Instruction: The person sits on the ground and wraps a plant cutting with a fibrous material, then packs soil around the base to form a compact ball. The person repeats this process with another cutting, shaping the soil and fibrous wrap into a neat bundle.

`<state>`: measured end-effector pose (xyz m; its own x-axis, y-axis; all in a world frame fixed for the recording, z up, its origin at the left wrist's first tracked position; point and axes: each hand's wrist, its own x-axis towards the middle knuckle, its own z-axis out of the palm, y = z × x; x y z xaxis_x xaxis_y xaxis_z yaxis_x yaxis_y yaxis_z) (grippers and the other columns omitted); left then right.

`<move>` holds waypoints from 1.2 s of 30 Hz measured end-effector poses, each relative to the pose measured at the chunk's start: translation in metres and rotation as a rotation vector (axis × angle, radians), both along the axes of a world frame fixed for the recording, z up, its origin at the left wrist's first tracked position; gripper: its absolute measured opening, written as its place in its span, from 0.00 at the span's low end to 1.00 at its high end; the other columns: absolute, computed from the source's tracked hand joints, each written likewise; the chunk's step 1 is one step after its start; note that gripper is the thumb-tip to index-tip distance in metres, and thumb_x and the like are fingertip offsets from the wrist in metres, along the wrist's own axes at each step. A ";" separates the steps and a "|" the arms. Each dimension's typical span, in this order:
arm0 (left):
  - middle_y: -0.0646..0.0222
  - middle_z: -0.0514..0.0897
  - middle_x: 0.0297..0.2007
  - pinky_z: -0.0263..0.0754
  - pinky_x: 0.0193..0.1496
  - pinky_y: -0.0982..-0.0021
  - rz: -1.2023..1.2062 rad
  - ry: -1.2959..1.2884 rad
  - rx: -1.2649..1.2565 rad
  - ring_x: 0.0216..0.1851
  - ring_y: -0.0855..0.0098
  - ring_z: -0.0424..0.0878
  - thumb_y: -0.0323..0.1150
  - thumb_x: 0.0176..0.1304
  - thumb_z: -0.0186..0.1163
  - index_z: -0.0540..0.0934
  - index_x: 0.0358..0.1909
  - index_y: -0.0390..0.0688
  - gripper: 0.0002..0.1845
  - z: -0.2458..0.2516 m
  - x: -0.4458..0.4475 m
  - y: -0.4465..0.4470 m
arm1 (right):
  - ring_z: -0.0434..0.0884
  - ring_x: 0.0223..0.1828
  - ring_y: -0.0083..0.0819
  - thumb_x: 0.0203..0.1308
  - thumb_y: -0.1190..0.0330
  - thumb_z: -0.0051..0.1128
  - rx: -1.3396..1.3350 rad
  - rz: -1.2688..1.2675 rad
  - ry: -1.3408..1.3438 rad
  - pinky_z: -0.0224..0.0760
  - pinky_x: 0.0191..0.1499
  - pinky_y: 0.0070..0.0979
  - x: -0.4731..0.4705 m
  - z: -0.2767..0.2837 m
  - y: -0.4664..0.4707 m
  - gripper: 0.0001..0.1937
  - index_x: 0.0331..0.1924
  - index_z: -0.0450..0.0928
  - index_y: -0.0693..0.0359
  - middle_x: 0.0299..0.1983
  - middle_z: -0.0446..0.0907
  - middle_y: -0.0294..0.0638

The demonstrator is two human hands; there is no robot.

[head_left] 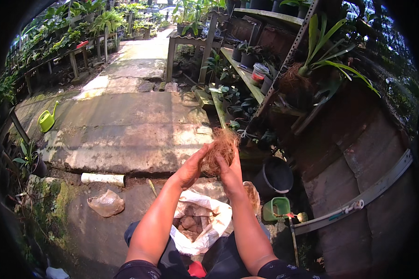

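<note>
A loose clump of brown coconut fibre (218, 151) is held out in front of me between both hands. My left hand (192, 167) presses its left side, and my right hand (230, 171) cups its right side with the thumb on the front. Below my forearms, an open white woven sack (218, 218) stands between my legs with brown, chunky material inside. Beside my right forearm, a clear plastic bag with more brown fibre (253, 197) is partly hidden by that arm.
To the right stand a black bucket (274, 176) and a green square container (276, 209). A knotted plastic bag (106, 203) and a white pipe piece (103, 179) lie left. A green watering can (46, 120) stands farther off. Shelves of potted plants (244, 71) rise ahead on the right.
</note>
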<state>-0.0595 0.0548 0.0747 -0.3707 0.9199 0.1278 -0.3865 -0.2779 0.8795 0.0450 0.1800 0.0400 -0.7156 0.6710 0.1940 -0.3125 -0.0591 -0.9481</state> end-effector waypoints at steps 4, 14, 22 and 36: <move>0.63 0.58 0.83 0.36 0.85 0.55 -0.028 0.085 0.041 0.84 0.63 0.48 0.68 0.77 0.46 0.62 0.83 0.47 0.44 -0.006 -0.008 -0.004 | 0.76 0.70 0.39 0.78 0.62 0.55 -0.503 0.101 0.088 0.69 0.72 0.43 0.003 0.006 0.013 0.25 0.74 0.68 0.56 0.68 0.77 0.42; 0.60 0.85 0.59 0.76 0.63 0.68 0.471 0.287 -0.167 0.58 0.72 0.81 0.33 0.74 0.66 0.71 0.70 0.35 0.28 -0.035 -0.008 0.032 | 0.73 0.71 0.33 0.81 0.57 0.52 -0.397 0.343 0.049 0.61 0.77 0.35 -0.016 -0.028 0.002 0.26 0.75 0.67 0.60 0.71 0.74 0.37; 0.59 0.85 0.59 0.79 0.61 0.65 0.578 0.117 -0.201 0.58 0.67 0.83 0.32 0.78 0.60 0.75 0.70 0.35 0.23 -0.042 -0.043 0.028 | 0.73 0.68 0.30 0.67 0.67 0.66 -0.196 -0.048 -0.114 0.65 0.70 0.36 -0.025 -0.019 0.009 0.33 0.73 0.63 0.54 0.67 0.76 0.42; 0.50 0.81 0.58 0.74 0.65 0.57 1.217 0.687 -0.396 0.61 0.52 0.81 0.27 0.69 0.64 0.72 0.64 0.35 0.24 -0.069 -0.063 0.024 | 0.70 0.62 0.45 0.53 0.65 0.78 0.954 -0.075 -0.058 0.67 0.61 0.42 -0.024 -0.001 -0.063 0.17 0.49 0.90 0.52 0.59 0.79 0.42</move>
<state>-0.1221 0.0793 0.0056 -0.9037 0.1030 0.4156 0.4279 0.1802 0.8857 0.0212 0.1171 0.0388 -0.7029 0.2930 0.6481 -0.2351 0.7643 -0.6005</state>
